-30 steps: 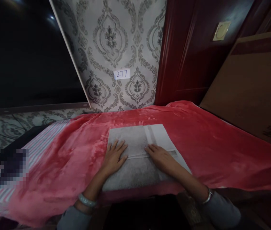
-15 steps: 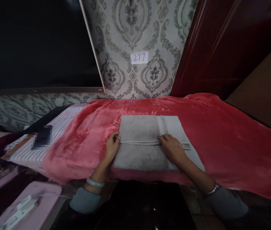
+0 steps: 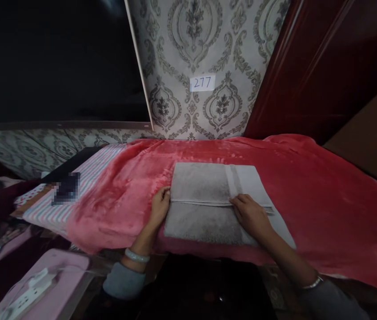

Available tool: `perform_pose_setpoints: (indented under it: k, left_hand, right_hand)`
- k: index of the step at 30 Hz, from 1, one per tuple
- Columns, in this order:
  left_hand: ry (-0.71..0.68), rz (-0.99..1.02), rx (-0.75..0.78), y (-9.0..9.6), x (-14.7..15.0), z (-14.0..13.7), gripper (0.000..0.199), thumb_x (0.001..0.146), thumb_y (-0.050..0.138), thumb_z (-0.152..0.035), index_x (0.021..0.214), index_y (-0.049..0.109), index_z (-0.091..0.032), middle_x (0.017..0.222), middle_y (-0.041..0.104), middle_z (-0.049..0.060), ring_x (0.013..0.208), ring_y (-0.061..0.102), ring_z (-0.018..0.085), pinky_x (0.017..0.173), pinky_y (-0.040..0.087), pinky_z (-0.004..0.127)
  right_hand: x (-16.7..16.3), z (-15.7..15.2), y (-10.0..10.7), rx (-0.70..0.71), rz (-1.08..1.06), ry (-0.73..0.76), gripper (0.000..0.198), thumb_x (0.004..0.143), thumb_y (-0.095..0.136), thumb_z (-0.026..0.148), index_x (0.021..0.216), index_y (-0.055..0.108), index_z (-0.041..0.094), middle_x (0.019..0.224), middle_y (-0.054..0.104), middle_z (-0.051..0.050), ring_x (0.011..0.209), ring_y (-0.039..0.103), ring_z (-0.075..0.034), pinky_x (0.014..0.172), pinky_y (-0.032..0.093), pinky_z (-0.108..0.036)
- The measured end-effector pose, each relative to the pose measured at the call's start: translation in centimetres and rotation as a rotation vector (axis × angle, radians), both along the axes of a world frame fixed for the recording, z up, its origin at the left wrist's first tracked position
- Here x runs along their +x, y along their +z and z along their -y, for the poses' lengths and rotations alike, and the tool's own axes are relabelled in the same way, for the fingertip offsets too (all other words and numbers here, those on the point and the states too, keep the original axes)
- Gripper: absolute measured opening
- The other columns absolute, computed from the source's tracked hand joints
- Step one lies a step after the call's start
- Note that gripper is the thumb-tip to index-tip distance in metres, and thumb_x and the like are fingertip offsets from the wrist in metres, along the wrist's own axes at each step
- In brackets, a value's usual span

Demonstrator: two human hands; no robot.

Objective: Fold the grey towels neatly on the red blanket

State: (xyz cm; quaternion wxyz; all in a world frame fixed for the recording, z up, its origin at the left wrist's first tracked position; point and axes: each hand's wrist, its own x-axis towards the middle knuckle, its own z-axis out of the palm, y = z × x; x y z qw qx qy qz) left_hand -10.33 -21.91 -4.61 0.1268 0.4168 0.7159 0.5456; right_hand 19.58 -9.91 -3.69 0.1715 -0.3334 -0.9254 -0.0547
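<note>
A grey towel [image 3: 202, 182] with a paler band at its right side lies folded flat on a red plush blanket [image 3: 125, 186]. Two of its edges meet along a seam across the middle. At the left end of that seam, my left hand [image 3: 160, 205] pinches the towel's side edge, fingers curled. My right hand [image 3: 250, 215] rests over the pale band, thumb and fingers closed on the towel's edge at the seam. A small pale tag shows just past the right hand. The fingertips of both hands are partly hidden.
A striped cloth [image 3: 50, 211] with a blurred dark object [image 3: 66, 189] lies at the left. A power strip [image 3: 28, 302] sits on a pink surface [image 3: 65, 271] at lower left. A large dark screen [image 3: 58, 62] and a patterned wall with a "277" paper [image 3: 202, 83] stand behind.
The whole view has shifted slightly, so things appear a little further right and lower. Both hands stay at the same spots on the towel, which keeps its folded shape.
</note>
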Motion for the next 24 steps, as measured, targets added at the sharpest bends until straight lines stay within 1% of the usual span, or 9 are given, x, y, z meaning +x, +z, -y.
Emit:
perform_pose_setpoints:
  k: [4,9,11,14,16,17,19,21,24]
  left_hand:
    - [-0.026,-0.025,-0.04,0.4,0.0,-0.2,0.024,0.083,0.052,-0.024,0.098,0.07,-0.017,0.093,0.074,0.006,0.086,0.068,0.02,0.083,0.054,0.036]
    - [-0.037,-0.032,-0.141,0.7,-0.3,-0.5,0.015,0.079,0.061,-0.026,0.086,0.07,-0.016,0.074,0.069,0.001,0.069,0.062,0.017,0.068,0.049,0.028]
    - [-0.053,-0.006,-0.125,0.8,-0.4,-0.4,0.016,0.078,0.063,-0.025,0.089,0.069,-0.016,0.077,0.069,0.002,0.071,0.062,0.016,0.068,0.048,0.028]
    - [-0.084,0.03,-0.103,0.9,0.0,0.0,0.023,0.079,0.062,-0.024,0.099,0.067,-0.016,0.088,0.072,0.004,0.077,0.064,0.017,0.072,0.05,0.029]
    - [-0.051,0.005,-0.119,1.2,0.7,0.4,0.03,0.08,0.061,-0.02,0.11,0.065,-0.016,0.094,0.072,0.005,0.08,0.065,0.018,0.075,0.052,0.031]
    - [-0.022,-0.04,-0.13,1.5,1.3,0.6,0.034,0.08,0.06,-0.018,0.114,0.063,-0.016,0.098,0.071,0.006,0.084,0.065,0.018,0.078,0.052,0.032]
    - [0.024,-0.206,-0.182,2.2,2.7,0.8,0.038,0.082,0.057,-0.013,0.12,0.061,-0.016,0.108,0.069,0.008,0.094,0.065,0.02,0.085,0.051,0.034]
    - [0.026,-0.422,-0.312,3.1,4.4,0.8,0.038,0.084,0.052,-0.008,0.12,0.063,-0.018,0.115,0.066,0.011,0.101,0.064,0.023,0.086,0.05,0.034]
    - [-0.03,-0.679,-0.558,4.3,6.6,0.5,0.04,0.088,0.044,-0.005,0.119,0.065,-0.017,0.114,0.065,0.014,0.099,0.063,0.025,0.082,0.05,0.035]
  right_hand:
    - [0.1,-0.2,-0.7,0.023,-0.074,0.014,0.029,0.094,0.044,0.013,0.102,0.071,0.021,0.098,0.068,-0.008,0.096,0.06,-0.023,0.079,0.049,-0.033]
    - [0.3,-0.4,-1.6,0.067,-0.151,0.037,0.029,0.094,0.043,0.015,0.103,0.07,0.018,0.099,0.068,-0.01,0.096,0.062,-0.023,0.082,0.05,-0.033]
    - [0.4,-0.4,-1.8,0.08,-0.173,0.045,0.029,0.095,0.043,0.015,0.103,0.07,0.018,0.099,0.068,-0.01,0.096,0.062,-0.023,0.083,0.05,-0.033]
    - [0.4,-0.4,-2.0,0.106,-0.196,0.052,0.029,0.095,0.042,0.017,0.102,0.07,0.019,0.098,0.067,-0.009,0.094,0.063,-0.023,0.081,0.051,-0.033]
    - [0.4,-0.5,-2.1,0.135,-0.215,0.064,0.028,0.096,0.043,0.018,0.102,0.07,0.019,0.098,0.067,-0.009,0.093,0.063,-0.023,0.079,0.052,-0.032]
    - [0.4,-0.6,-2.2,0.152,-0.225,0.071,0.027,0.096,0.043,0.018,0.102,0.07,0.019,0.098,0.067,-0.009,0.092,0.063,-0.022,0.077,0.052,-0.032]
    - [0.4,-0.7,-2.4,0.183,-0.24,0.082,0.027,0.096,0.043,0.019,0.101,0.069,0.017,0.097,0.067,-0.009,0.09,0.063,-0.022,0.075,0.052,-0.031]
    - [0.4,-0.7,-2.4,0.203,-0.245,0.089,0.026,0.096,0.044,0.019,0.1,0.069,0.017,0.095,0.067,-0.009,0.088,0.063,-0.022,0.074,0.052,-0.031]
    - [0.5,-0.7,-2.4,0.214,-0.237,0.097,0.025,0.096,0.044,0.019,0.101,0.069,0.017,0.092,0.066,-0.009,0.087,0.063,-0.022,0.073,0.052,-0.031]
